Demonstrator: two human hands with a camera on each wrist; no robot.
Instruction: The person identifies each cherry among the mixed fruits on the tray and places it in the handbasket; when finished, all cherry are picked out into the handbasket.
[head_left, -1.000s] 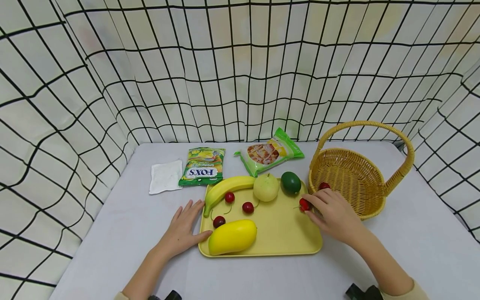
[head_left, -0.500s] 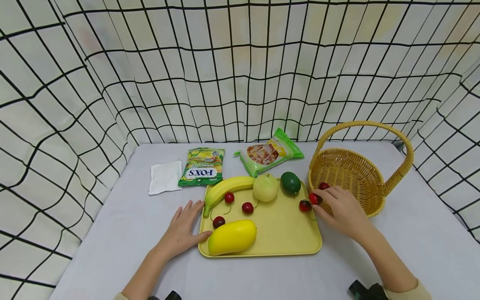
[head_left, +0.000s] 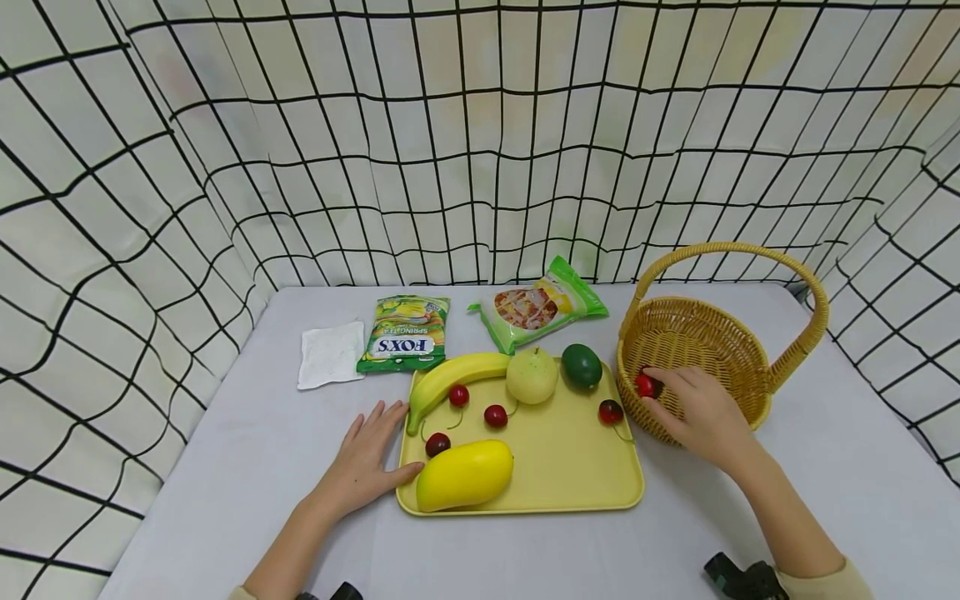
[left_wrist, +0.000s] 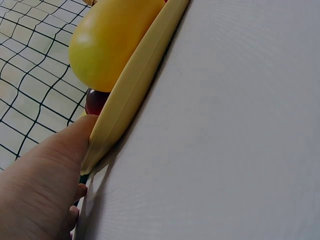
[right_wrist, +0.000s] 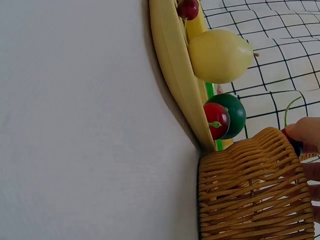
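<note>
In the head view, my right hand (head_left: 701, 417) pinches a red cherry (head_left: 647, 384) between thumb and fingers, just inside the left rim of the wicker basket (head_left: 756, 354). The right wrist view shows the thumb on this cherry (right_wrist: 294, 141), its green stem pointing up. My left hand (head_left: 365, 458) lies spread at the left edge of the yellow tray (head_left: 570, 475), thumb touching the rim by a yellow mango (head_left: 467, 475). On the tray also lie a banana (head_left: 450, 377), a pale green pear (head_left: 532, 375), a dark green fruit (head_left: 581, 366) and several cherries, one (head_left: 611, 412) near the right edge.
Behind the tray lie a green FOX'S candy bag (head_left: 405, 333), a green snack bag (head_left: 536, 307) and a white square packet (head_left: 332, 354). The basket's tall handle (head_left: 731, 247) arches over it. Black netting (head_left: 480, 150) encloses the table.
My right hand has carried the pinched cherry rightward from the tray's right edge to inside the basket rim. One cherry stays at that tray edge. The left hand has not moved.
</note>
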